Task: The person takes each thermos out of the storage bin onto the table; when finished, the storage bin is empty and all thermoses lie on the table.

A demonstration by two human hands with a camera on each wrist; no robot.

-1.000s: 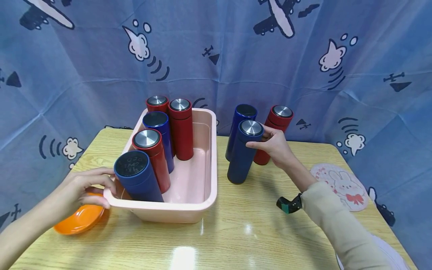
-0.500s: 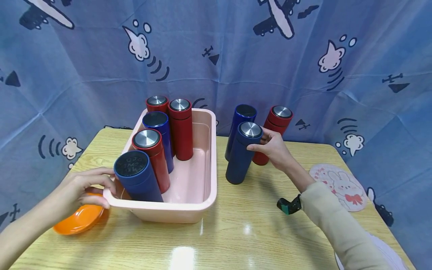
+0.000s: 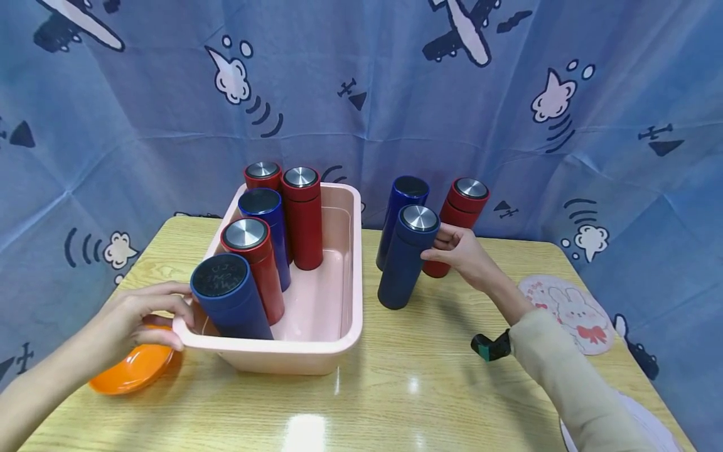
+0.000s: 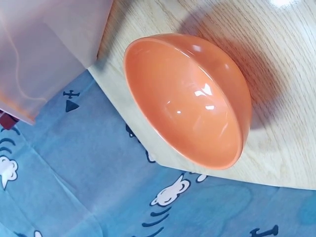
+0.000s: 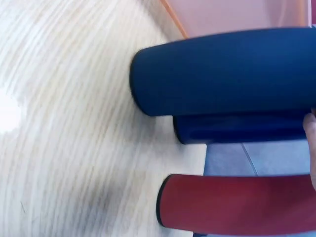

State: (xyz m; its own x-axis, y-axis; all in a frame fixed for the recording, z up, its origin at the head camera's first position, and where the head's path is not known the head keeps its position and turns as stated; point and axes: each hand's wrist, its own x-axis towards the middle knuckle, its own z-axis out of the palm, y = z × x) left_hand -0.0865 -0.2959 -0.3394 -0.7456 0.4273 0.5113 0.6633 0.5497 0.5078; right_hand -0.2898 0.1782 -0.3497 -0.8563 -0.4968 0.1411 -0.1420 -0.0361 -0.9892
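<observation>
My left hand [image 3: 138, 314] grips the near-left corner of a pink plastic tub [image 3: 290, 345], fingers inside the rim and thumb outside. Several thermos bottles stand in the tub, among them a matte blue thermos [image 3: 231, 298] by that hand and a red thermos [image 3: 260, 270] behind it. Right of the tub a dark blue thermos [image 3: 403, 267] with a silver lid stands upright on the table. My right hand [image 3: 465, 254] is at its upper right side, thumb tip at its edge and fingers loosened. Behind are a glossy blue thermos [image 3: 390, 220] and a red thermos [image 3: 463, 210].
An orange bowl [image 4: 187, 103] lies on the table left of the tub, under my left wrist. A round bunny mat [image 3: 570, 314] lies at the right side of the wooden table [image 3: 407, 383]. A blue patterned curtain [image 3: 367, 75] hangs right behind.
The right thumb and fingers have drawn back from around the dark blue thermos to its right side. That thermos shifted slightly left and down, then stayed. The left hand has not moved.
</observation>
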